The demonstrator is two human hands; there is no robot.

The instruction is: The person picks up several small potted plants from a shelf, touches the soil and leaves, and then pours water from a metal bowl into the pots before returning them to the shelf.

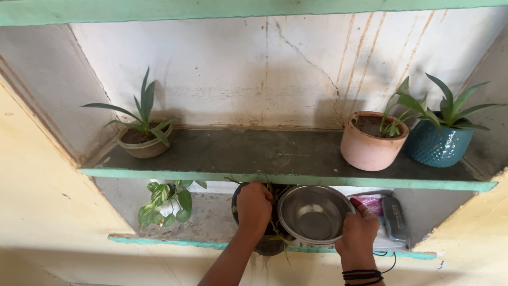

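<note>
Steel bowl (313,214) gripped by right hand (359,233); left hand (254,206) clutching dark pot (270,244).

The top shelf (275,153) held a brown pot (144,144), a pink clay pot (370,148) and a blue pot (438,145). The lower shelf (206,220) held a leafy plant (168,204).

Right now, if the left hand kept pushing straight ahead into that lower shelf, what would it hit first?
The left hand already rests on the dark pot; beyond it, probably the alcove's back wall, though depth is unclear.
</note>
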